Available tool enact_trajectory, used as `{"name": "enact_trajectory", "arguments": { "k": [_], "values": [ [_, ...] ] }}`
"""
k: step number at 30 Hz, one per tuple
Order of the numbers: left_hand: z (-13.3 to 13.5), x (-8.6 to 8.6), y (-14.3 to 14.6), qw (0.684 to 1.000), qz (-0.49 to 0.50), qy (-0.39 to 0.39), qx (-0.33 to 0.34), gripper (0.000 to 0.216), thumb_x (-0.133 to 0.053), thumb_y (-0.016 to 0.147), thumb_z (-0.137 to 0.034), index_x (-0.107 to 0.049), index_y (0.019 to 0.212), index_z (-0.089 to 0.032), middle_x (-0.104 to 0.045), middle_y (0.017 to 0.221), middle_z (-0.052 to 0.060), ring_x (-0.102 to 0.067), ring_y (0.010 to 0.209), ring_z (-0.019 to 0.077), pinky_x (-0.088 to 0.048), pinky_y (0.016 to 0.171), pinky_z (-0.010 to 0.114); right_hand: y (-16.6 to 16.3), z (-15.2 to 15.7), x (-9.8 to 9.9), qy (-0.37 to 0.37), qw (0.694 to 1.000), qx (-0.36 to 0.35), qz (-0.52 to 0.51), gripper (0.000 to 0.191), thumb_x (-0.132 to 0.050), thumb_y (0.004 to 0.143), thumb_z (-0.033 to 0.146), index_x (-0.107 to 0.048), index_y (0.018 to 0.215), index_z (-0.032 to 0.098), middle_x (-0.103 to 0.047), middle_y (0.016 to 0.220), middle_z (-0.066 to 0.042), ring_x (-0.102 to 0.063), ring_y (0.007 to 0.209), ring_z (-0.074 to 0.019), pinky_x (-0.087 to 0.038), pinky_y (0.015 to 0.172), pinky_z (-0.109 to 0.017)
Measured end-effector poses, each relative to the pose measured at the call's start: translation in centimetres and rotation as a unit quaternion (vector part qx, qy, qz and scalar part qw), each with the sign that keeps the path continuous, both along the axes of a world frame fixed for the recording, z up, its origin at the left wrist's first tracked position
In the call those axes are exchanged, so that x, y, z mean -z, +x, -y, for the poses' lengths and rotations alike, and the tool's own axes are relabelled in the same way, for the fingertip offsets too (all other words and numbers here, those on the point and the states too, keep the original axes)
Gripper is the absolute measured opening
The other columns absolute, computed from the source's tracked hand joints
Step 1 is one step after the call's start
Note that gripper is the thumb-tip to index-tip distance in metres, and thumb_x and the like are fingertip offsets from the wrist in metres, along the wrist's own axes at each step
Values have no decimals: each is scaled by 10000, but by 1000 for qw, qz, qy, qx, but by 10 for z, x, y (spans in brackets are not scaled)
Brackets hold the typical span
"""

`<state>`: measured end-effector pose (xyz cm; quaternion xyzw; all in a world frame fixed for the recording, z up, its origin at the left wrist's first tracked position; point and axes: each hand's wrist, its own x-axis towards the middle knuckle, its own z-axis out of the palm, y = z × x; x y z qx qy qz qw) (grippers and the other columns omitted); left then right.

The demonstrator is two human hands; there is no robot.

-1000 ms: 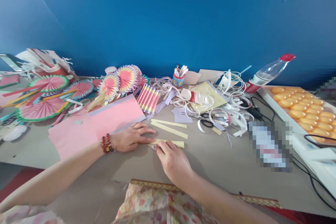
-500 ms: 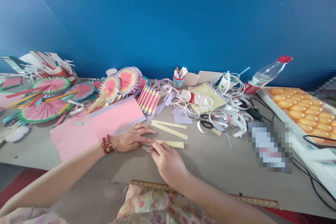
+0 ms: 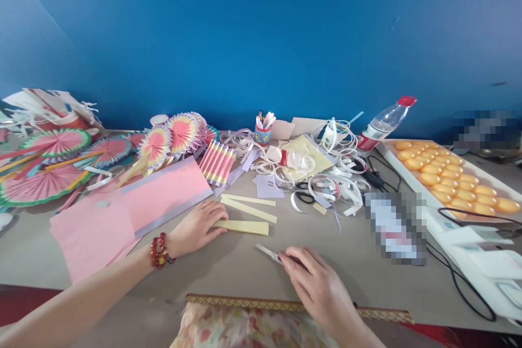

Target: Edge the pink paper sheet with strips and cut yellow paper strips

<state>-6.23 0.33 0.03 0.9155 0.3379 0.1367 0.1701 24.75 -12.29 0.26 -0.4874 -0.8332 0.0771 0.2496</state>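
Grey worktop (image 3: 228,277): carries paper clutter along back edge. Tray of orange domes (image 3: 402,169): sits at right edge. Pink sheets (image 3: 89,234): lie overlapped toward left edge. Right hand (image 3: 316,283): near front edge, right of middle; grip curled closed around small knife (image 3: 267,251), blade pointing left, apart from paper. Left hand (image 3: 193,228): palm down mid-worktop, grip loosely spread, fingers at left end of wide yellow strip (image 3: 248,227). Wide yellow strip: lies mid-worktop. Thinner yellow strips (image 3: 255,211): lie just behind, toward back edge.
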Motion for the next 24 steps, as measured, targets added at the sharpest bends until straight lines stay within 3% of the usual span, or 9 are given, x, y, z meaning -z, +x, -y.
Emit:
{"name": "enact_trajectory", "arguments": {
  "k": [7,11,16,20,24],
  "values": [
    [-10,-11,10,997,56,-59,-16,174,-516,966,-362,-580,1024,-211,-634,1074,59,-602,1000,200,-475,916,342,11,5,12,19,999,21,-25,373,-379,935,83,-650,1162,203,-651,1013,-91,-644,877,-167,-560,758,-263],
    [-23,-16,27,995,88,-36,-42,163,-496,965,-318,-569,1064,-210,-623,1133,68,-601,1033,192,-488,896,315,11,5,14,29,999,19,-24,393,-383,925,80,-653,1177,212,-656,1005,-91,-647,875,-169,-565,756,-259],
    [-37,-11,44,997,58,-9,-51,151,-511,943,-295,-596,1027,-201,-655,1062,69,-613,992,214,-477,895,346,11,7,14,31,999,22,-24,384,-368,950,91,-653,1181,203,-662,997,-90,-638,854,-167,-559,753,-264],
    [-34,-11,43,998,49,-20,-44,168,-500,949,-299,-603,1039,-201,-669,1007,54,-626,937,200,-496,840,317,11,7,16,22,999,28,-36,378,-369,956,100,-654,1177,211,-659,998,-85,-634,867,-168,-553,756,-260],
    [-22,-16,33,995,56,-78,-28,199,-509,947,-314,-586,1102,-215,-661,1097,44,-630,984,181,-504,845,273,12,6,17,24,999,25,-36,374,-387,948,100,-651,1188,211,-658,982,-85,-635,861,-167,-555,756,-258]
  ]
}}
